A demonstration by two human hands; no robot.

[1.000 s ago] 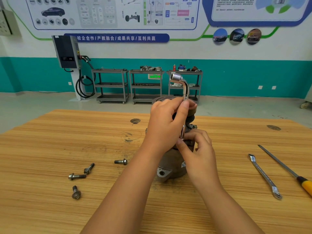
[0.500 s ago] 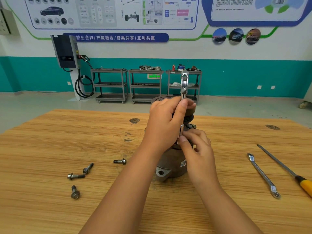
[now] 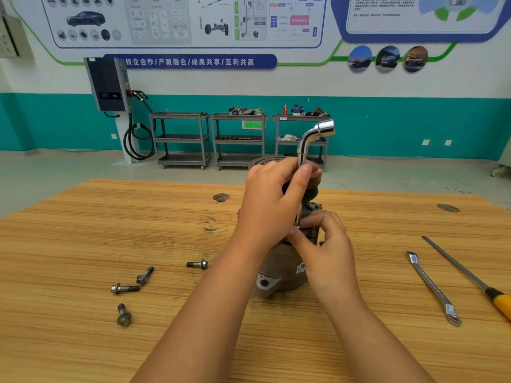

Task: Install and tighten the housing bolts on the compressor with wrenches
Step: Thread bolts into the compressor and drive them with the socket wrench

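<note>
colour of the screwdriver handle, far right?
The screwdriver handle is yellow, with a black collar where it meets the shaft. The head view shows it, partly cut off by the frame edge.

The desk [image 3: 83, 327] is honey-tan wood, streaked with dark grain. The socket wrench [image 3: 309, 139] gleams chrome; the compressor [image 3: 279, 275] is dull grey. At four o'clock from it, the screwdriver [image 3: 467, 274] has a yellow-and-black handle.

Both forearms converge ahead, the left hand [image 3: 272, 203] curled round the wrench [image 3: 303, 149] shaft, the right hand [image 3: 327, 255] just below it pinching the shaft's lower end.
</note>
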